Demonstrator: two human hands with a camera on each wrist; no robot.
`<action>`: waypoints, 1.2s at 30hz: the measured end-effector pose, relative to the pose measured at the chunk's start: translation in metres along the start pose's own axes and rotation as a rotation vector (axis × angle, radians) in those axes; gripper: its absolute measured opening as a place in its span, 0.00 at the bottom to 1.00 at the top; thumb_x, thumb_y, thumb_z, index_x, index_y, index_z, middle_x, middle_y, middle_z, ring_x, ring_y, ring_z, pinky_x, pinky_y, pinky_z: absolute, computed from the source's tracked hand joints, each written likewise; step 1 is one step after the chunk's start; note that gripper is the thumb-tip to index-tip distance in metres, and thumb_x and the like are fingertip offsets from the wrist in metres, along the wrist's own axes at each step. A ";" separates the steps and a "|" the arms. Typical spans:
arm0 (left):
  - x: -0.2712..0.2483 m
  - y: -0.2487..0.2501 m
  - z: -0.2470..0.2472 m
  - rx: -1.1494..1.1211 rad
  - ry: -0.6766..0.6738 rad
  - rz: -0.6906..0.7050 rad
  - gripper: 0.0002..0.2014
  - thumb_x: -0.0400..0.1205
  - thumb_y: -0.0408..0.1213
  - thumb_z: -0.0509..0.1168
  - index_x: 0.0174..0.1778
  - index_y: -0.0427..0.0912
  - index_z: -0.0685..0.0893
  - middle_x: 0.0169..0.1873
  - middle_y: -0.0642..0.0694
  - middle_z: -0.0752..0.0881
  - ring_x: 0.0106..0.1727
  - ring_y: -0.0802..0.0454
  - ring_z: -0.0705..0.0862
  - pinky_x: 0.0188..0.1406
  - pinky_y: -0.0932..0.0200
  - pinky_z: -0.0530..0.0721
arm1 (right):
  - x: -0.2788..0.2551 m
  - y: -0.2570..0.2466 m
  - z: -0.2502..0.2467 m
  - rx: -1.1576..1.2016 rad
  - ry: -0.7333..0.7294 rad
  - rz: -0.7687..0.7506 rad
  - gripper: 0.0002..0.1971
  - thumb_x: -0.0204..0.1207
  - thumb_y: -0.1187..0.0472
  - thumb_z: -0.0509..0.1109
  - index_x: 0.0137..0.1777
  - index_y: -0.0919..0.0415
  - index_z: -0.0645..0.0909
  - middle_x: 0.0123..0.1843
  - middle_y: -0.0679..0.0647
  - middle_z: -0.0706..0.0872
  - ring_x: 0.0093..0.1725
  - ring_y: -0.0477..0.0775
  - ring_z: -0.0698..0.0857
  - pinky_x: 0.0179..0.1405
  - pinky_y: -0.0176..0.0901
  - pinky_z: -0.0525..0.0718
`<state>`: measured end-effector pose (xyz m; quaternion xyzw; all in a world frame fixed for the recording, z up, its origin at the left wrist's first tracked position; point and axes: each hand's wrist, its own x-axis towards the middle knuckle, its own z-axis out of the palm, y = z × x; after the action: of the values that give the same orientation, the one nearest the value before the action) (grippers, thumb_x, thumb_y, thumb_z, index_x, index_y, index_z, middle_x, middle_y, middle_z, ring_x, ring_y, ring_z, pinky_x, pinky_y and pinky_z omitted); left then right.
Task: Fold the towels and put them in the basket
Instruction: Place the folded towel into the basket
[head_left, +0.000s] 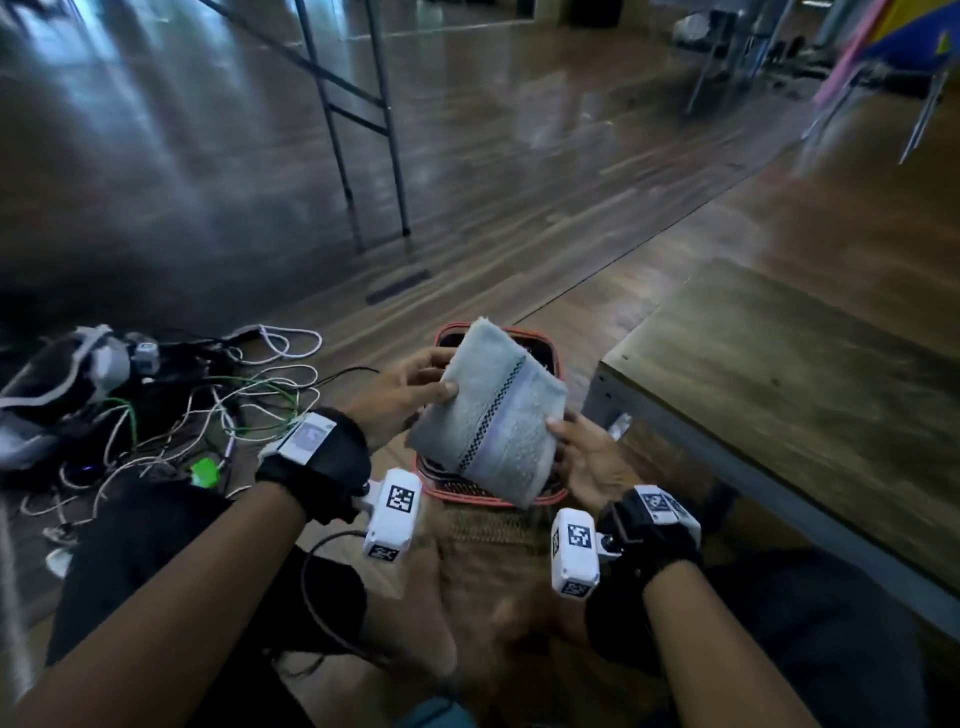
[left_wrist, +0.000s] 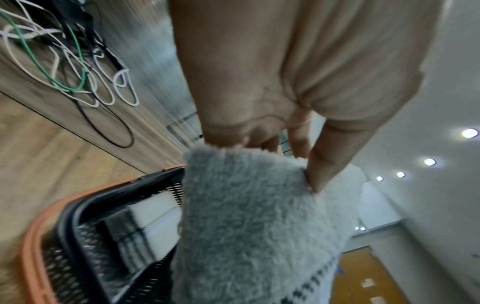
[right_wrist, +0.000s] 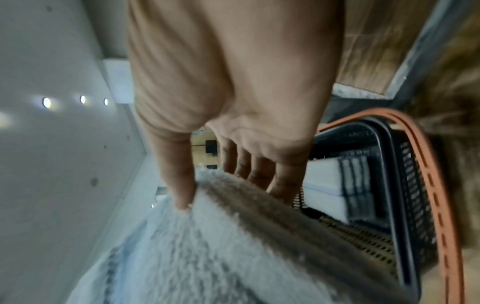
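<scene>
Here, both hands gripping folded grey towel, above orange-rimmed basket

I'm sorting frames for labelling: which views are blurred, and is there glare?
Head view: floor streaked, folded towel fairly sharp. Left wrist view: basket smeared, ceiling lights flare. Right wrist view: towel in the basket soft, lights glare.

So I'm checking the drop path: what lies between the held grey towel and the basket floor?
In both wrist views, a folded white towel with dark stripes already lies in the basket, under the grey towel.
</scene>
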<state>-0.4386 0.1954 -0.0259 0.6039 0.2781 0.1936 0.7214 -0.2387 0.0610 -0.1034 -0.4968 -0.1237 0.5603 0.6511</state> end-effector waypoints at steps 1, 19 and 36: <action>0.010 -0.012 -0.006 0.043 0.068 -0.048 0.15 0.75 0.30 0.69 0.54 0.52 0.83 0.49 0.47 0.84 0.50 0.50 0.81 0.43 0.56 0.78 | 0.012 0.003 -0.003 -0.061 0.047 0.005 0.28 0.68 0.67 0.73 0.70 0.64 0.74 0.56 0.61 0.86 0.50 0.59 0.86 0.41 0.47 0.86; 0.278 -0.216 -0.079 0.359 0.385 -0.532 0.14 0.76 0.29 0.67 0.57 0.38 0.81 0.56 0.35 0.86 0.56 0.39 0.84 0.57 0.50 0.82 | 0.291 0.038 -0.062 -0.631 0.345 0.270 0.12 0.68 0.67 0.75 0.52 0.66 0.83 0.57 0.64 0.88 0.56 0.66 0.87 0.57 0.63 0.84; 0.337 -0.264 -0.079 0.517 0.593 -0.390 0.14 0.78 0.26 0.62 0.60 0.36 0.78 0.54 0.38 0.86 0.47 0.48 0.80 0.44 0.63 0.73 | 0.365 0.063 -0.067 -0.836 0.547 0.066 0.28 0.75 0.64 0.64 0.76 0.62 0.64 0.64 0.58 0.80 0.48 0.51 0.76 0.29 0.27 0.68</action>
<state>-0.2437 0.4117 -0.3497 0.6190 0.6213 0.1430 0.4587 -0.1039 0.3305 -0.3292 -0.8476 -0.1466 0.3323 0.3869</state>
